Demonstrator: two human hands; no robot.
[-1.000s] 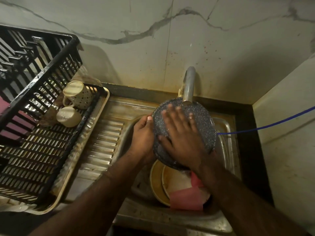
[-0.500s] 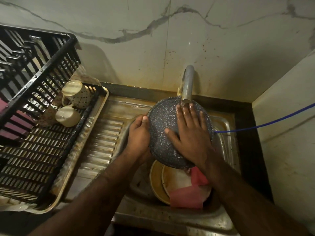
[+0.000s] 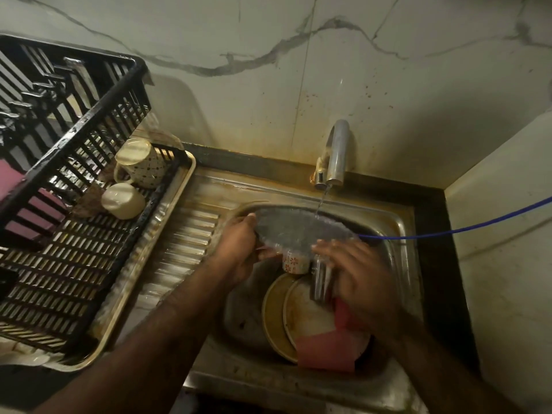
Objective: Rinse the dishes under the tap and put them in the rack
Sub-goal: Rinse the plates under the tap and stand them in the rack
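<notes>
Fingers (image 3: 328, 249) of right hand (image 3: 363, 282) on speckled plate (image 3: 298, 230), left hand (image 3: 239, 246) w/ rim

- speckled grey pan (image 3: 301, 231): tilted near flat under tap (image 3: 336, 156) stream, over sink (image 3: 401, 255)
- plates (image 3: 298, 315), floral cup (image 3: 295, 262): in sink
- black rack (image 3: 59, 258): two mugs (image 3: 131, 180) inside

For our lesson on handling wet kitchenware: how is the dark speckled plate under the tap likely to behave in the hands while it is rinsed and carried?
The speckled plate is probably slippery, since water from the tap runs over it. It keeps its shape while the left hand grips one edge, so likely stiff. Its material is unclear, so treat it as breakable.
</notes>
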